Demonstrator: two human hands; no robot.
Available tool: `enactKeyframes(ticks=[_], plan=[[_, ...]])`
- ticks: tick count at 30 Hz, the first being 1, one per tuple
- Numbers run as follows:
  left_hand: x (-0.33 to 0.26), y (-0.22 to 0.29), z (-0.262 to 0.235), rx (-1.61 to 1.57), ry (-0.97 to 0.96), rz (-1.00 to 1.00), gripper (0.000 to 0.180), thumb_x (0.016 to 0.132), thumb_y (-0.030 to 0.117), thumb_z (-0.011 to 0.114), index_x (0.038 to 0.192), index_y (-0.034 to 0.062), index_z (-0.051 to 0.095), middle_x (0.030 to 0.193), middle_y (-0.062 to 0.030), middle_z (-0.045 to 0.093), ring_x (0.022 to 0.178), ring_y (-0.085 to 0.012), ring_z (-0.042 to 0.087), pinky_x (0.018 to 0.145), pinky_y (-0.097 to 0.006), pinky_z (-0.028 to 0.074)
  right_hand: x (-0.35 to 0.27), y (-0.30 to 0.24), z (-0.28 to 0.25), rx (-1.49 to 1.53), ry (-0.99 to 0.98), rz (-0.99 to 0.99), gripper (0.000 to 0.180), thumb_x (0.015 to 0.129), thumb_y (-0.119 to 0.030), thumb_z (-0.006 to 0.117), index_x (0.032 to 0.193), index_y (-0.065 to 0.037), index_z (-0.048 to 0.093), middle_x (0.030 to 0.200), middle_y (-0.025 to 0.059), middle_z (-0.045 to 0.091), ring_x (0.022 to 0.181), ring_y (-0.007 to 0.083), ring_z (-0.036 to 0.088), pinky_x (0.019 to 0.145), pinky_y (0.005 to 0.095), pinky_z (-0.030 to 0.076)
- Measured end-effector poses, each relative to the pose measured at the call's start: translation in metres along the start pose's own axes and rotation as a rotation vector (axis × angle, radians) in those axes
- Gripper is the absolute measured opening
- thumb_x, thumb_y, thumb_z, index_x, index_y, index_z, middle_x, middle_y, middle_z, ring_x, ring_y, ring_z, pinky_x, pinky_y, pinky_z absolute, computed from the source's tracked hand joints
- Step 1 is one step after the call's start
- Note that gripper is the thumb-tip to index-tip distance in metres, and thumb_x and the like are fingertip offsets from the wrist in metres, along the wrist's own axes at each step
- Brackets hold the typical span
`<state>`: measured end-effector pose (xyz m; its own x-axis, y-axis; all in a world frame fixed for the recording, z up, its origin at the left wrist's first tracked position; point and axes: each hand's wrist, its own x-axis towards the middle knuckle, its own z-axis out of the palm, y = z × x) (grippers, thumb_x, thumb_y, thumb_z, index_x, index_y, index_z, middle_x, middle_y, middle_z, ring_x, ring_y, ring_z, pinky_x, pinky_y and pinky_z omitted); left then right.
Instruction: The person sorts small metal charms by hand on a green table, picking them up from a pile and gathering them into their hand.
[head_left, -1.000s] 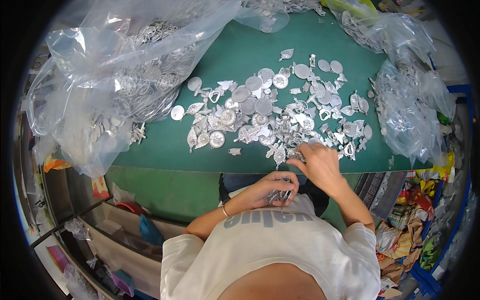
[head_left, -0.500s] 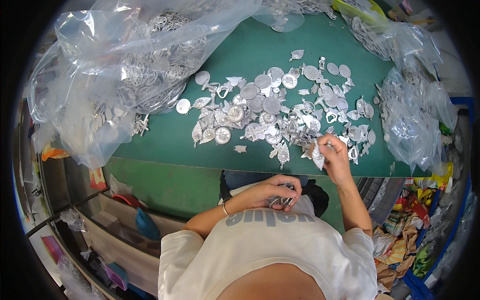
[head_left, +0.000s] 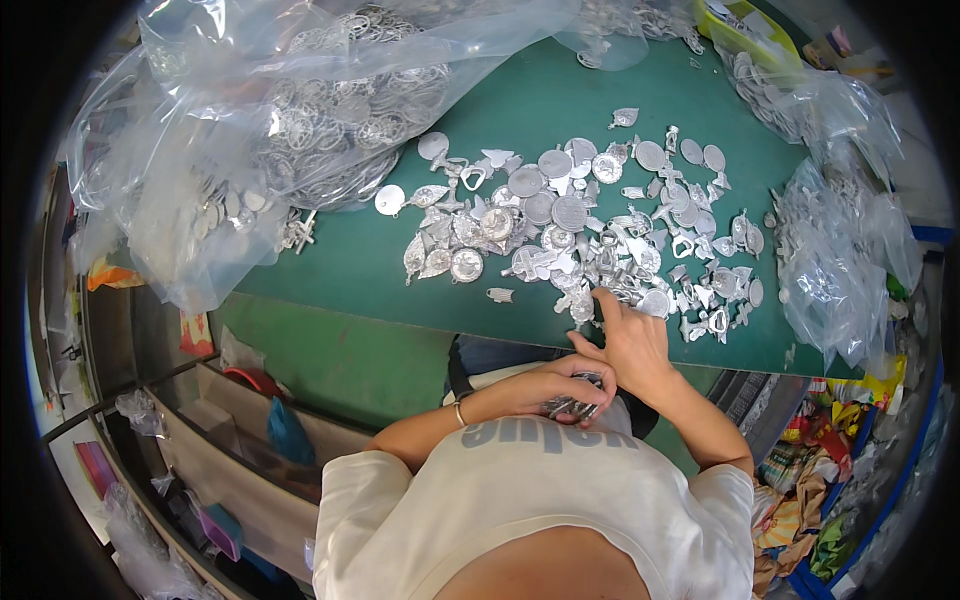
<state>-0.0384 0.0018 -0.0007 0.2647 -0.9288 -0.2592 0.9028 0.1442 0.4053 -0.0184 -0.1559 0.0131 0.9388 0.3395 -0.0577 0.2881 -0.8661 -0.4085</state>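
Metal charms sit bunched in my left hand, fingers curled around them, close to my chest. Just beyond, my right hand points one finger into loose silver pendants scattered across the green tabletop.

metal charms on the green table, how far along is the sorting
Done: the left hand already cups a small bunch of metal charms below the table edge. In hand: the right hand reaches into the loose pile at its near edge. Left: most of that pile lies spread on the green table, plus full clear bags.
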Motion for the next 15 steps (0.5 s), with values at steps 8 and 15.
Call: enactKeyframes(ticks=[8, 15], plan=[[0.001, -0.003, -0.002, 0.012, -0.023, 0.033, 0.022, 0.081, 0.022, 0.06, 0.079, 0.0012, 0.053, 0.067, -0.0071, 0.053, 0.056, -0.0087, 0.05, 0.041, -0.018, 0.03, 0.0, 0.004, 0.007, -0.029, 0.13, -0.134, 0.029, 0.071, -0.012, 0.061, 0.097, 0.0, 0.056, 0.063, 0.01, 0.058, 0.052, 0.0259, 0.059, 0.044, 0.0347, 0.046], [-0.001, -0.003, -0.005, 0.015, -0.029, 0.025, 0.021, 0.081, 0.021, 0.06, 0.082, 0.0011, 0.053, 0.067, -0.0069, 0.053, 0.058, -0.0091, 0.052, 0.042, -0.017, 0.031, 0.002, 0.021, 0.003, 0.274, 0.319, -0.056, 0.011, 0.071, -0.003, 0.062, 0.082, 0.001, 0.062, 0.062, 0.0115, 0.059, 0.05, 0.0203, 0.059, 0.045, 0.0313, 0.045]])
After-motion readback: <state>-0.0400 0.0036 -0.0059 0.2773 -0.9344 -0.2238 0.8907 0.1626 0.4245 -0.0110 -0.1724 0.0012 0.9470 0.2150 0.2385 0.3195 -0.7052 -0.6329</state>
